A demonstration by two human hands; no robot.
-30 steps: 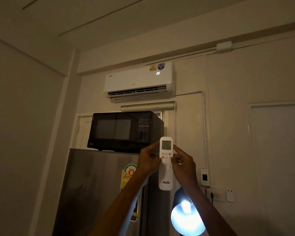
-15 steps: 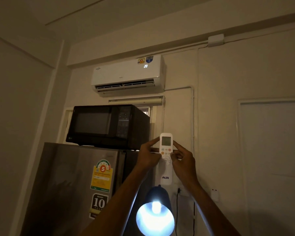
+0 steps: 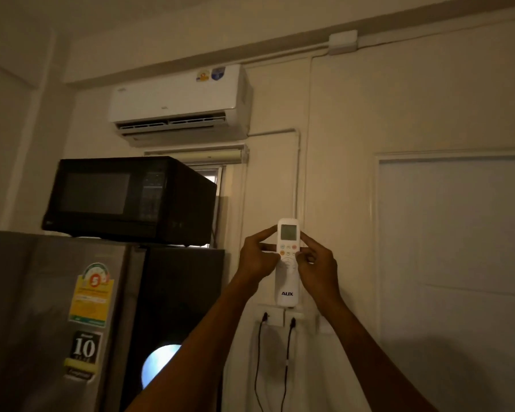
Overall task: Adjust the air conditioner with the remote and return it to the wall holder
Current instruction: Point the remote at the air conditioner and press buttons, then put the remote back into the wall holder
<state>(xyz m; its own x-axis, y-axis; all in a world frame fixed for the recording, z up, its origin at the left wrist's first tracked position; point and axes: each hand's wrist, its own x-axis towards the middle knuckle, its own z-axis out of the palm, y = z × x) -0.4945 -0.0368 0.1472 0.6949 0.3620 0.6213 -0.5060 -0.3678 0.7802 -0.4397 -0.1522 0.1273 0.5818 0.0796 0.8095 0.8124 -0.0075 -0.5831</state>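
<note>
A white AUX remote (image 3: 287, 281) stands upright in front of the wall, held from both sides. My left hand (image 3: 257, 257) grips its left edge, thumb near the orange button. My right hand (image 3: 317, 266) grips its right edge, thumb on the buttons. The remote's screen is lit grey. The white air conditioner (image 3: 179, 99) hangs high on the wall, upper left of the remote, its flap open and no number lit on its front. The wall holder is not visible; the remote's lower end sits just above a white socket plate (image 3: 272, 318).
A black microwave (image 3: 128, 197) sits on a grey fridge (image 3: 51, 316) at left. Two black cables (image 3: 287, 352) hang from the sockets below the remote. A lit lamp (image 3: 158, 367) glows under my left forearm. A white panelled door (image 3: 455, 248) is at right.
The view has shifted right and closer to the wall. The number on the air conditioner's front has gone out. Both hands still hold the remote, now nearer the socket plate.
</note>
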